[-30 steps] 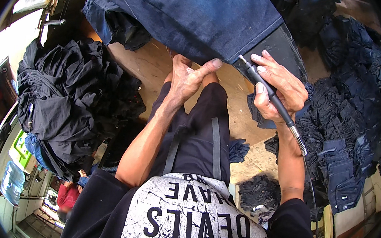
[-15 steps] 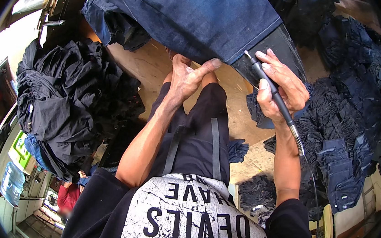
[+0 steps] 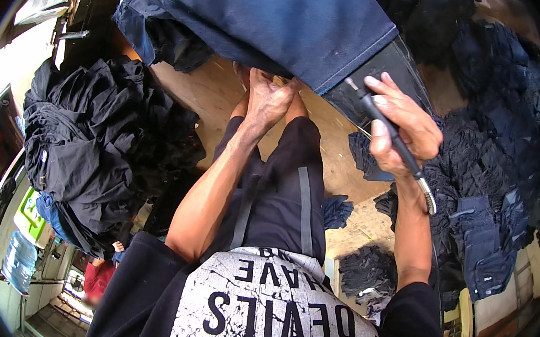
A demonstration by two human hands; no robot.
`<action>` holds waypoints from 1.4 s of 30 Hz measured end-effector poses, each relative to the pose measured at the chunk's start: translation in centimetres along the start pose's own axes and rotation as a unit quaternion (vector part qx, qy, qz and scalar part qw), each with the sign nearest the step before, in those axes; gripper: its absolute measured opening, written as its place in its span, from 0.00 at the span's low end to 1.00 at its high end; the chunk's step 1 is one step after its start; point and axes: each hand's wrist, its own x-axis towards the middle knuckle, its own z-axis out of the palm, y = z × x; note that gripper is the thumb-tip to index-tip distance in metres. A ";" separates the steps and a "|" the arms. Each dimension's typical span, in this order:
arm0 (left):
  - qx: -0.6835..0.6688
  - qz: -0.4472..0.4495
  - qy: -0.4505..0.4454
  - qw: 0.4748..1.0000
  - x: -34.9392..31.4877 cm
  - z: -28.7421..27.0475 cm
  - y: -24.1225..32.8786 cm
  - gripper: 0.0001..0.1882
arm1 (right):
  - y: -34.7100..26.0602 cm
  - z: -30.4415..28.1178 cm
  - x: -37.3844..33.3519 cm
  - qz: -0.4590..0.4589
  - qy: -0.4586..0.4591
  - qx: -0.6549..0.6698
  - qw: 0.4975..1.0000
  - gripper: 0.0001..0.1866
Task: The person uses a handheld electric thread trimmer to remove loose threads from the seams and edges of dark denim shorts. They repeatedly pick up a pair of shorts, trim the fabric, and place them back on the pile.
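A dark-blue denim garment (image 3: 258, 18), apparently a trouser leg, is drawn over a flat black board (image 3: 384, 66) that sticks out past its stitched hem. My right hand (image 3: 410, 127) is closed around a black pen-shaped rotary tool (image 3: 388, 126) with a metal tip and a spring-sleeved cable. The tip points toward the hem and seems slightly off the cloth. My left hand (image 3: 268, 101) is at the garment's near edge, above my knees. Its fingertips and thumb tip go under the cloth, so its grip is hidden.
A big heap of black garments (image 3: 100, 145) rises at the left. Dark folded and piled trousers (image 3: 481, 241) fill the right side. A smaller dark pile (image 3: 367, 272) lies near my right elbow. Another person in a red top (image 3: 98, 279) shows at lower left.
My left thumb has come off the top of the cloth, and that hand has slid under its edge. The tool has drawn slightly back from the hem with my right hand.
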 end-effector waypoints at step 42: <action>0.001 -0.025 -0.004 1.000 1.5 0.8 -2.9 0.21 | 0.5 0.3 -0.2 0.011 0.012 -0.038 0.999 0.16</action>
